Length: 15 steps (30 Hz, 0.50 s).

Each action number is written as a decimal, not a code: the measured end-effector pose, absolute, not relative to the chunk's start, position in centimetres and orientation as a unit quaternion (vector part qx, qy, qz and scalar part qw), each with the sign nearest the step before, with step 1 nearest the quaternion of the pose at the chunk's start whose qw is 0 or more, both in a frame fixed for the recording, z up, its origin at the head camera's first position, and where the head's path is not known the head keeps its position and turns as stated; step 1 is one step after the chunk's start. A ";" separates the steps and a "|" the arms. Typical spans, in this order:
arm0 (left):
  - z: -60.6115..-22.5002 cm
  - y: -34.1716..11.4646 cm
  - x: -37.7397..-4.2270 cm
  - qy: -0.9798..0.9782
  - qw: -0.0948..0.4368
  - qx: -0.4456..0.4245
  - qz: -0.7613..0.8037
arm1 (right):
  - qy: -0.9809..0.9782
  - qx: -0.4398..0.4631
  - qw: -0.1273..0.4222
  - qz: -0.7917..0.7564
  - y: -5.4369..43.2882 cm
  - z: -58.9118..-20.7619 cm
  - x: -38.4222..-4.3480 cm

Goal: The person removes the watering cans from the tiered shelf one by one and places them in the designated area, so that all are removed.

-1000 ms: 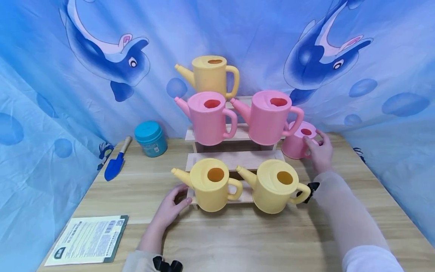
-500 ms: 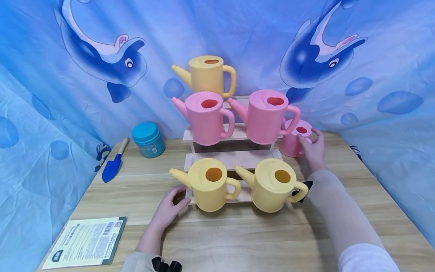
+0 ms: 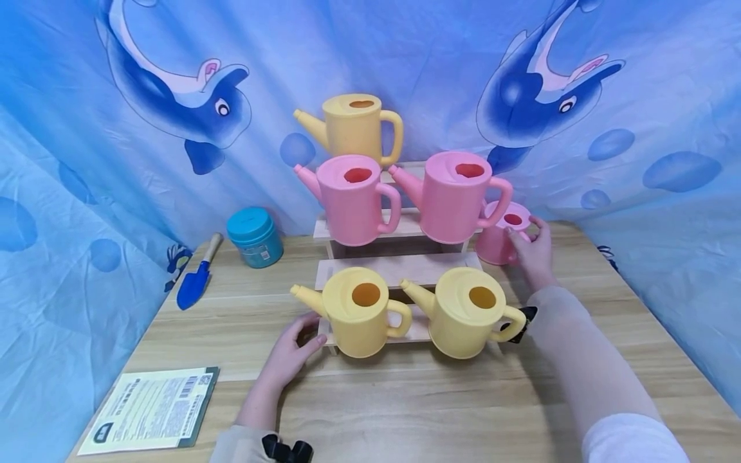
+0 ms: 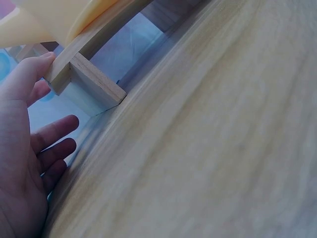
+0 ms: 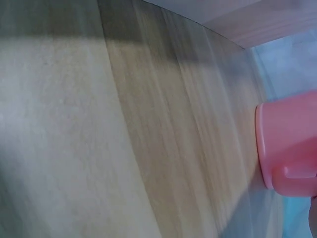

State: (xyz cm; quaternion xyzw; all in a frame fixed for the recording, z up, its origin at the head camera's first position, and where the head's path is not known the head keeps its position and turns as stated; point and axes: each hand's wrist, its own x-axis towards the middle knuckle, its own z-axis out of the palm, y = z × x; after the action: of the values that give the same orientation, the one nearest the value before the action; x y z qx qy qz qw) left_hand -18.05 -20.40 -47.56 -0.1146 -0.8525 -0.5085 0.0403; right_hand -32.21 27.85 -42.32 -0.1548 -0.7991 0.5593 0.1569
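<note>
My left hand (image 3: pixel 292 354) is at the front left corner of a stepped wooden stand (image 3: pixel 399 270). In the left wrist view its thumb (image 4: pixel 37 67) and index finger pinch the end of the lowest board, the other fingers loosely bent below. My right hand (image 3: pixel 534 254) grips the handle side of a pink watering can (image 3: pixel 496 245), upright on the table right of the stand, partly behind another can's handle. Two yellow watering cans (image 3: pixel 356 328) stand on the lowest step, two pink ones (image 3: pixel 352 212) higher up, and one yellow can (image 3: pixel 354 132) at the top.
On the left of the wooden table (image 3: pixel 405 411) are a blue trowel (image 3: pixel 193 286), a lidded teal tub (image 3: pixel 255 238) and a printed packet (image 3: pixel 150 408). A blue dolphin-print curtain (image 3: pixel 370 51) closes off the back and sides.
The head view shifts slightly. Both hands keep their places on the stand and the pink watering can.
</note>
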 end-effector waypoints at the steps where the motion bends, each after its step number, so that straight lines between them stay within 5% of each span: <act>1: -47.5 -20.4 -18.0 -0.854 0.041 -0.114 -0.506 | -0.803 -0.151 0.157 0.554 27.9 -42.1 -32.2; 15: -47.3 -20.3 -18.1 -0.859 0.034 -0.102 -0.501 | -0.832 -0.131 0.144 0.520 30.4 -34.7 -32.1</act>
State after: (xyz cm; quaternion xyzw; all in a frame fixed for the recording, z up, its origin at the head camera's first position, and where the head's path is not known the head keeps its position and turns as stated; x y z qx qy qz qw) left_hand -18.05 -20.33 -47.29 -0.1020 -0.8590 -0.5006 0.0345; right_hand -32.10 30.41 -34.68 -0.1311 -0.8317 0.5199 0.1442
